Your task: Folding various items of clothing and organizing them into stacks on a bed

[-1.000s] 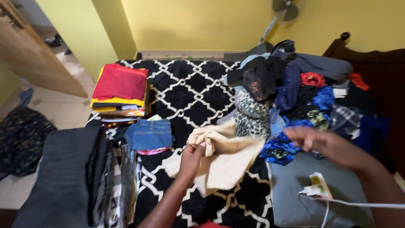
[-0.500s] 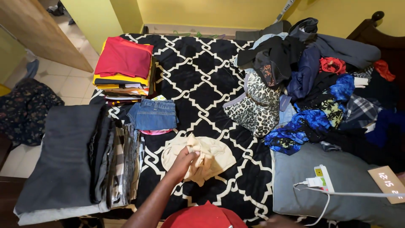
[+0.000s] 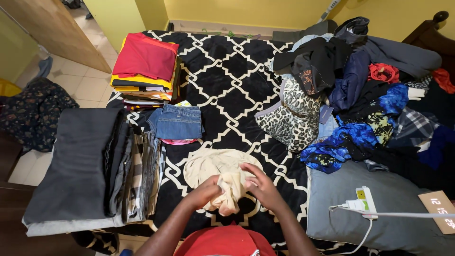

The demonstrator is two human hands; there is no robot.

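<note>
- Yellow walls close in a bed [image 3: 227, 71] under a black-and-white patterned cover, with tiled floor [image 3: 80, 80] showing at upper left of the frame.
- Lower centre: the left hand [image 3: 206, 192] and right hand [image 3: 259, 185] have their fingers curled shut around a bunched fold of a cream garment [image 3: 222, 173], whose remaining cloth lies spread on the bed just above them.
- Bunched this tightly, the fold will likely set crooked or creased.
- Left of the hands, a grey folded stack [image 3: 76, 166] overhangs the bed edge; a knock from the left arm could tip it off.
- Folded jeans [image 3: 177, 122] sit near the cream cloth and could be dragged askew.
- At right, the loose clothes heap [image 3: 360, 95] leans inward and might slump onto the working patch.
- A white charger cable [image 3: 379, 215] on the grey pillow [image 3: 379, 208] lies near the right arm, a snag risk.
</note>
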